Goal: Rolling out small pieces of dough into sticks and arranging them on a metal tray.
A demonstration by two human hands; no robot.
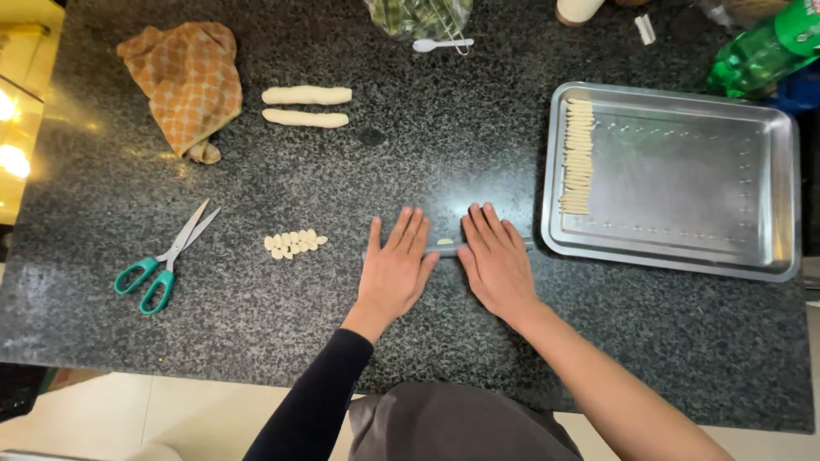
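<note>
While I watched from afar through the head camera, a dark speckled stone counter (427, 154) filled the view. At its right sat a metal baking tray (683, 248), with a column of thin rolled dough sticks (578, 155) along its left side. At the far left lay a crumpled orange checked cloth (186, 84), and just beside it two thick dough logs (306, 106). Green-handled scissors (165, 260) lay at the near left, with a small pile of cut dough pieces (295, 243) to their right. Both hands were flat, fingers spread, side by side: the left hand (395, 271) and right hand (497, 263) pressed on a thin grey rod (451, 249), a small dough piece (445, 242) showing between them.
</note>
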